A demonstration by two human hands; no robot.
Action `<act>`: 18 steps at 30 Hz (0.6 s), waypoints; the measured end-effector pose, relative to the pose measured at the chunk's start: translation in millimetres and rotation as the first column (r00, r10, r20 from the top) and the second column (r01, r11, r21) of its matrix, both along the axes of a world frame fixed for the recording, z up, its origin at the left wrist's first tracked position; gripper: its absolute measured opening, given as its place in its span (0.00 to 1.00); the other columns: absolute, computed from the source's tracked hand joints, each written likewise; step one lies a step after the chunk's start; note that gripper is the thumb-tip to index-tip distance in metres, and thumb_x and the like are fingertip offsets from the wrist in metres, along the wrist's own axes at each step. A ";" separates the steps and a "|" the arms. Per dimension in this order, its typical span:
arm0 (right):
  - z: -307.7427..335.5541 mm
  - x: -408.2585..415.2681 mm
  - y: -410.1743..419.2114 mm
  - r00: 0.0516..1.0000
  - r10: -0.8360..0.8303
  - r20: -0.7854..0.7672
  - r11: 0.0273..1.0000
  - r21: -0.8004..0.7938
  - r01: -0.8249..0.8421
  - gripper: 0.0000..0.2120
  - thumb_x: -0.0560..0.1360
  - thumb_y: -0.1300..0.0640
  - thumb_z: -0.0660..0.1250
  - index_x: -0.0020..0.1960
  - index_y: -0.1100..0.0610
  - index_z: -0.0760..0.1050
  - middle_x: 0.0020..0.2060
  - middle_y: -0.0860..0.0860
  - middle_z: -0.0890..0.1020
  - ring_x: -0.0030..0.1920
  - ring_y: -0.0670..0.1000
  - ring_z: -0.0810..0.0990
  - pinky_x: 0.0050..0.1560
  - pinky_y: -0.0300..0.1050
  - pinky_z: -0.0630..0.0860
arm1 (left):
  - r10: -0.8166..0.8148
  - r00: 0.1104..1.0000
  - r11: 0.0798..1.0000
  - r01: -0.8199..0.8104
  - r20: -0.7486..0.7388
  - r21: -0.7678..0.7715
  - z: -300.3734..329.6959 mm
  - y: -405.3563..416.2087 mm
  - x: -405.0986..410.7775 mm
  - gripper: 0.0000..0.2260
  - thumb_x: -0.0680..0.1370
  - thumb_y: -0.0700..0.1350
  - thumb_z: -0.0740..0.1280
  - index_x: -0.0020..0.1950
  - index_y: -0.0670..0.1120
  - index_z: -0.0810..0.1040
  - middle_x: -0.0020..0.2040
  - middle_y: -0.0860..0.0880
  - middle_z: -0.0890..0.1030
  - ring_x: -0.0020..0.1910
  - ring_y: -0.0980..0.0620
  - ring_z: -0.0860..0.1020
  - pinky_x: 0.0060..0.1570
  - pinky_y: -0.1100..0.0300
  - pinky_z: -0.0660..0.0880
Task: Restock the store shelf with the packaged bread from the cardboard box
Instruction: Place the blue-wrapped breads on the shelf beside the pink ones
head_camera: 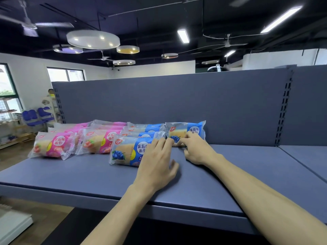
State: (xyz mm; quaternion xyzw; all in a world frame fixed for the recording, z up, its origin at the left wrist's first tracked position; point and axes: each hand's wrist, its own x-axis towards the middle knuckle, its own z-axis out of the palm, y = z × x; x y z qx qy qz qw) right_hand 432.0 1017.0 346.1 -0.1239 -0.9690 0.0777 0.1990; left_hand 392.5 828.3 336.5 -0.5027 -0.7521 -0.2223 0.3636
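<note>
Two hands reach over the blue-grey shelf [70, 174] toward the bread packs. The left hand [155, 163] lies palm down, fingers straight and spread a little, its fingertips on the right end of the front blue pack [123, 151], thumb resting on the shelf. The right hand [196, 149] has its fingers curled, pinching the lower edge of the far blue pack [187, 131], which stands against the back panel [177, 99] at the right end of the row. More blue packs [145, 131] are stacked behind the front one. To their left lie two rows of pink packs [53, 145], several deep, the front ones facing the shelf edge. Right of the far blue pack the shelf is bare to the slotted upright [283, 112]
</note>
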 end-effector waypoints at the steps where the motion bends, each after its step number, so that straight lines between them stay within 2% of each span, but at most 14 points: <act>1: -0.5 0.3 0.7 1.000 -0.002 -0.001 1.000 -0.020 0.002 0.17 0.76 0.61 0.60 0.62 0.50 0.76 0.56 0.47 0.69 0.56 0.48 0.68 0.56 0.48 0.73 | -0.003 1.000 1.000 0.003 0.003 0.002 -0.2 -0.1 -0.2 0.18 0.67 0.46 0.66 0.56 0.45 0.72 0.46 0.49 0.74 0.46 0.47 0.70 0.49 0.55 0.67; 7: 3.2 -1.6 4.3 0.995 -0.076 -0.060 0.997 -0.025 0.074 0.12 0.76 0.56 0.61 0.58 0.48 0.75 0.52 0.47 0.70 0.52 0.52 0.74 0.44 0.45 0.69 | -0.008 1.000 1.000 0.008 -0.010 0.001 0.1 -0.6 -1.7 0.16 0.67 0.46 0.66 0.53 0.45 0.72 0.45 0.49 0.74 0.44 0.47 0.70 0.48 0.55 0.68; 13: 35.3 18.9 -1.9 0.990 -0.082 -0.114 0.997 -0.004 0.082 0.16 0.77 0.52 0.63 0.65 0.48 0.73 0.55 0.48 0.73 0.54 0.53 0.76 0.51 0.49 0.75 | -0.041 0.999 0.999 0.042 0.012 -0.024 1.5 1.2 -2.3 0.12 0.68 0.46 0.65 0.50 0.45 0.71 0.43 0.49 0.73 0.43 0.47 0.69 0.45 0.53 0.71; 18: 48.8 50.7 -22.8 0.991 -0.126 -0.047 0.985 0.110 0.131 0.18 0.76 0.52 0.64 0.66 0.47 0.71 0.57 0.47 0.74 0.57 0.52 0.75 0.49 0.47 0.74 | -0.081 0.996 0.996 0.082 0.040 -0.038 1.1 0.1 -4.2 0.12 0.69 0.48 0.61 0.50 0.45 0.72 0.44 0.49 0.73 0.43 0.47 0.70 0.46 0.53 0.69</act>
